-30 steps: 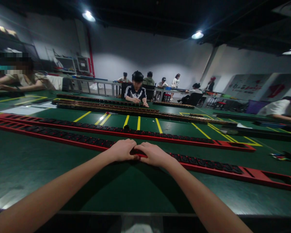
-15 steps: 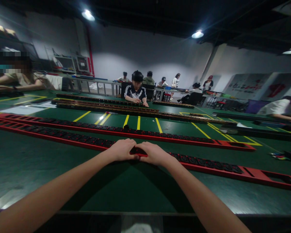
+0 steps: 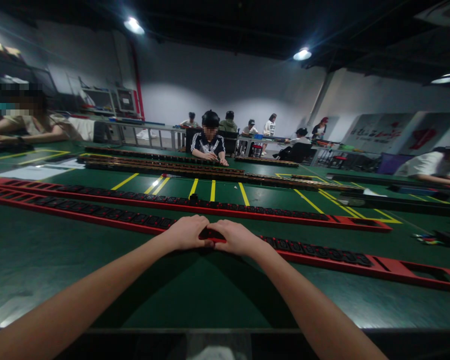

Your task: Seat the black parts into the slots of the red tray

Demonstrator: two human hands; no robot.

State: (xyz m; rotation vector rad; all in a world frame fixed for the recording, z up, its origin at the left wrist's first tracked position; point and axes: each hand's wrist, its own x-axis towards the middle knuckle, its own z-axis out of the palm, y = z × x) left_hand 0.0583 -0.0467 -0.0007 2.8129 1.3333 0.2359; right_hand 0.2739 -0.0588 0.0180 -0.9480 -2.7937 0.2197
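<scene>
A long red strip [image 3: 390,272] with a row of black sockets [image 3: 322,252] lies across the green table in front of me. Both hands grip its middle from the near side. My left hand [image 3: 187,233] is closed on the strip, thumb at the near edge and fingers over the top. Close beside it, my right hand [image 3: 236,237] holds the same strip in a similar way, its fingertips nearly touching the left ones. The sockets under my hands are hidden. Just behind, a second red strip [image 3: 277,216] with black sockets lies roughly parallel.
Darker long strips [image 3: 165,165] lie farther back on the green table [image 3: 165,295], which has yellow tape lines. A co-worker [image 3: 209,142] sits opposite, with others at left and right. White paper [image 3: 33,172] lies at the left, coloured wires [image 3: 425,239] at the right.
The view has shifted very slightly. Both hands keep their places on the near red strip.
</scene>
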